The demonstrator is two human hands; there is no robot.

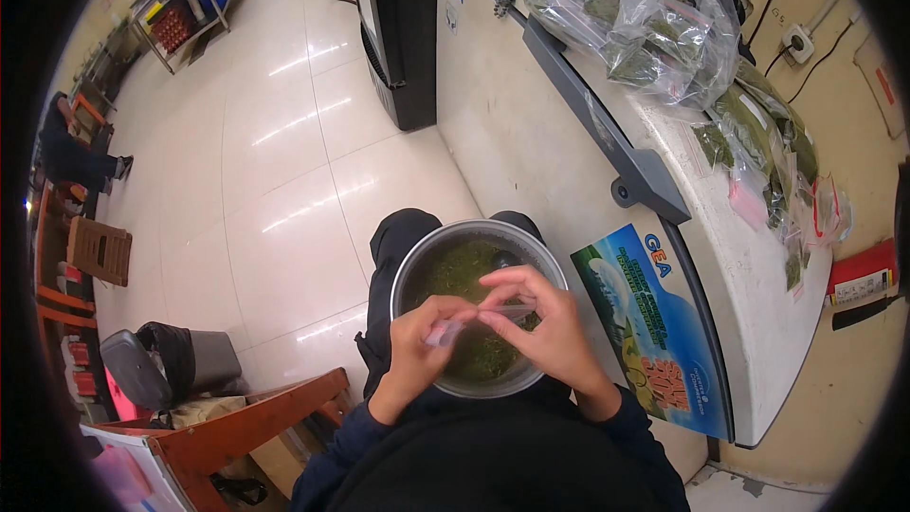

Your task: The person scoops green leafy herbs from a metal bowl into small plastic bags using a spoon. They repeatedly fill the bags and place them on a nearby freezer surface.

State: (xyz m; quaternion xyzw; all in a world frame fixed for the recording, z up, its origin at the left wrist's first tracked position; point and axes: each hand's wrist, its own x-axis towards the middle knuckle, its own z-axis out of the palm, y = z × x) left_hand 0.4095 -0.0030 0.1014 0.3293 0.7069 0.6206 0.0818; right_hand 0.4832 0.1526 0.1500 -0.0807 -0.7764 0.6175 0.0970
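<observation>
A round metal pot (398, 284) rests on my lap, holding chopped green herb (490, 359). A dark, rounded utensil (505, 259), perhaps a spoon, lies in the herb near the far right wall. Above the pot, my left hand (419, 345) and my right hand (558, 331) pinch a small clear plastic bag (508, 311) between thumbs and fingers, their fingertips meeting at its edge. Some pinkish clear plastic (444, 332) also sticks out of my left hand. Fingers hide part of the bag, and whether anything is inside it I cannot tell.
At my right stands a white chest freezer (512, 128), with a large clear bag of herb packets (640, 21) and smaller herb packets (714, 146) on its lid. To the left are a lidded bin (213, 359) and an orange wooden frame (249, 416). A person (78, 149) is farther off.
</observation>
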